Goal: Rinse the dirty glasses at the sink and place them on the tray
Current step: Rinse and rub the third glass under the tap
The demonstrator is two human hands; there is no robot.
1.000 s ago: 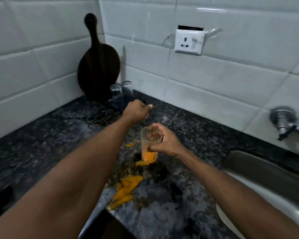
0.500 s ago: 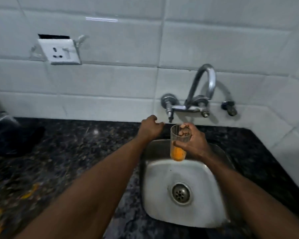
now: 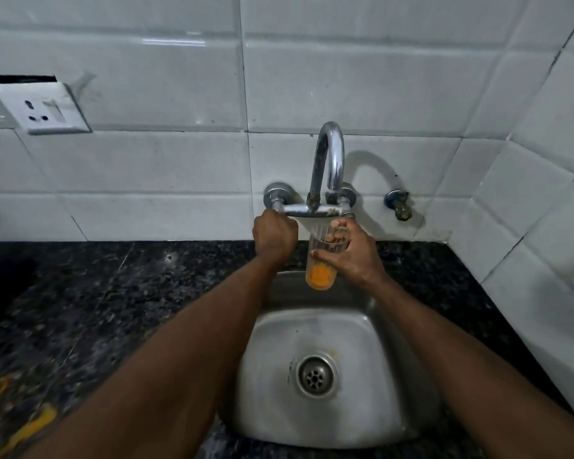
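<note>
My right hand (image 3: 353, 251) grips a clear ribbed glass (image 3: 322, 273) with orange residue in its bottom. The glass is upright over the back of the steel sink (image 3: 371, 346), just under the chrome tap (image 3: 328, 160). My left hand (image 3: 274, 235) is closed around the tap's left handle, which it mostly hides. No water shows running from the spout. No tray is in view.
Dark speckled granite counter (image 3: 113, 309) surrounds the sink, with orange peel scraps (image 3: 30, 429) at the lower left. A white wall socket (image 3: 40, 107) sits on the tiled wall at left, a small angle valve (image 3: 398, 203) right of the tap. A tiled side wall rises at right.
The view swung from the counter to the sink. My right hand carried the glass up under the tap. My left hand went from the sink's rim onto the tap's left handle.
</note>
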